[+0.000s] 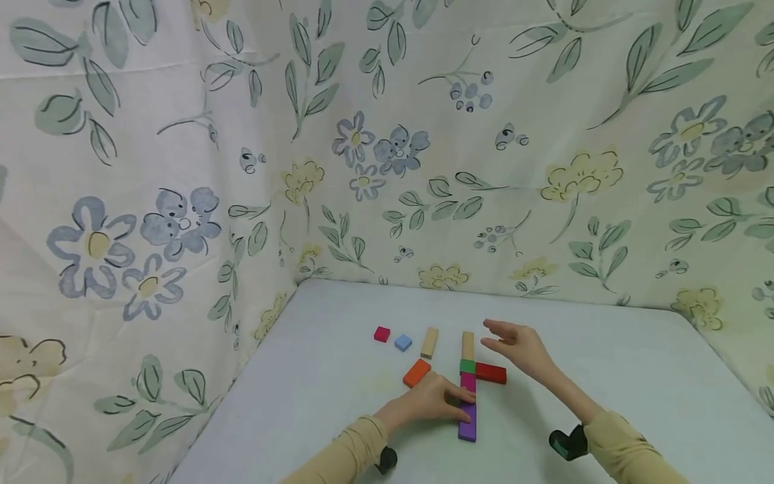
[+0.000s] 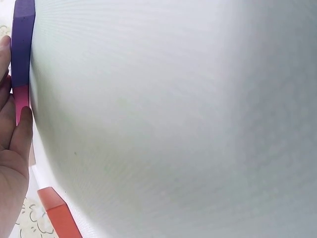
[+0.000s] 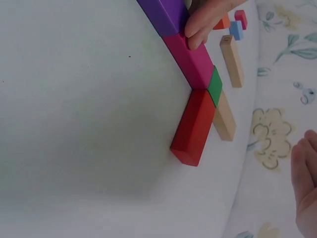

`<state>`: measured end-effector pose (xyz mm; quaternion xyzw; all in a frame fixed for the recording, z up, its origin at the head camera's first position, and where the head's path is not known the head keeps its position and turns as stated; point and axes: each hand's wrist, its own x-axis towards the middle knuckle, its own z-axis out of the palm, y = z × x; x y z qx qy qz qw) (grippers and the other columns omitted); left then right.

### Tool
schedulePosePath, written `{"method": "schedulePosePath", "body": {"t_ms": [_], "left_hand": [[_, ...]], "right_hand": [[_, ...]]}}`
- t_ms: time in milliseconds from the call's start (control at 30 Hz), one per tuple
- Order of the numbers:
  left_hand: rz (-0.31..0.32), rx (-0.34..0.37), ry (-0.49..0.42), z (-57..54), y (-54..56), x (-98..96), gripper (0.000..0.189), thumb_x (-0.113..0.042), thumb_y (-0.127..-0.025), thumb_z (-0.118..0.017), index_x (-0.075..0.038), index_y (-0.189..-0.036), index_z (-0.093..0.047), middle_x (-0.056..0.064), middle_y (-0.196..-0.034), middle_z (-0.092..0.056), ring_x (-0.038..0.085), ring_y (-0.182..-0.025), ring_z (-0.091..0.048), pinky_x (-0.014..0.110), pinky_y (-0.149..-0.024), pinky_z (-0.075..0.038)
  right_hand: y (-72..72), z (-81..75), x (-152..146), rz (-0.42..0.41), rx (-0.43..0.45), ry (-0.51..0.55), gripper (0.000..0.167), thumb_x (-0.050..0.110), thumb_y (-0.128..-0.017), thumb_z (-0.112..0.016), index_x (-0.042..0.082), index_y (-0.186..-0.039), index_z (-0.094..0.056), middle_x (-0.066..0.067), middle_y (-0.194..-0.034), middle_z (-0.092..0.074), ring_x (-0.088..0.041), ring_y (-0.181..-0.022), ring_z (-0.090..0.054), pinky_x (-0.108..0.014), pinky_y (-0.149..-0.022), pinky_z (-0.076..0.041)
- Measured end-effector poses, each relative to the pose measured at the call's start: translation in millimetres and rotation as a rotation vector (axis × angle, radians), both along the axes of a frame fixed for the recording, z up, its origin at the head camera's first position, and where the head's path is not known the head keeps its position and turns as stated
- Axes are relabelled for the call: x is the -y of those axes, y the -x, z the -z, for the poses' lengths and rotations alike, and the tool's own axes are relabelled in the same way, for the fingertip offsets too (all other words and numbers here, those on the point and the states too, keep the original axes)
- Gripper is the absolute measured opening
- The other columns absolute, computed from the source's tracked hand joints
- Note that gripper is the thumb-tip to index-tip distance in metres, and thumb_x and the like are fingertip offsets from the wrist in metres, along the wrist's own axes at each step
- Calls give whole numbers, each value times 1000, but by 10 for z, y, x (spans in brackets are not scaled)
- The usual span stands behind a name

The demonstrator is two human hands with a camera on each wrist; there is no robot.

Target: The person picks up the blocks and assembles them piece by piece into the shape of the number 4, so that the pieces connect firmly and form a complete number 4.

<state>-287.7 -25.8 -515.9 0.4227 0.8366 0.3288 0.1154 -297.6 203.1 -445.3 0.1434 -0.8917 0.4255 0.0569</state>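
Row of blocks under two hands: we are seeing the purple block (image 1: pixel 468 431) lying flat at the near end, its far end meeting the magenta block (image 1: pixel 468 381); beyond that are coming the green block (image 1: pixel 467 366) and a pale block (image 1: pixel 468 344), while the red block (image 1: pixel 491 373) is branching rightward beside the green. The left hand (image 1: pixel 426 405) is reaching across from the left, thumb on the purple block and fingertips on the magenta near their seam; with the undersides of the fingers hidden, we are not able to tell whether they are pinching or merely touching. The right hand (image 1: pixel 520 346) is hovering above the table (image 1: pixel 290 363), its fingers released and holding nothing. We are judging the blocks to be light, stiff and sturdy, probably painted wood, a little slick on their smooth faces; we are favouring a hold across the long sides of the purple block, near its middle, since a push at the seam is risking a skewed row. On the left, the orange block (image 1: pixel 417 372) is lying just beyond the left hand, crowding its knuckles; farther off, a second pale block (image 1: pixel 430 341), a blue block (image 1: pixel 403 343) and a crimson block (image 1: pixel 381 334) are standing apart, obstructing nothing
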Motion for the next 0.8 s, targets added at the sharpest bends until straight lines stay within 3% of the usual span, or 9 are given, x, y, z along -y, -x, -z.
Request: {"method": "schedulePosePath", "body": {"t_ms": [433,800], "left_hand": [[-11,11,17,-16,-5,0,36,-30,-82,-74,-20,-116,-70,-12,-116,-68,-11,-94,-56,7,-62,-39],[4,0,5,1,3,9,36,-30,-83,-73,-19,-117,-69,-11,-116,-68,-12,-90,-56,7,-61,-39]], "right_hand": [[-113,327,96,9,7,-31,44,24,-85,-71,0,-121,-63,-21,-118,-66,-35,-104,-66,-34,-79,-57],[-172,588,230,74,9,-127,38,24,-81,-74,4,-113,-69,-12,-109,-71,-27,-98,-68,-36,-78,-56]]}}
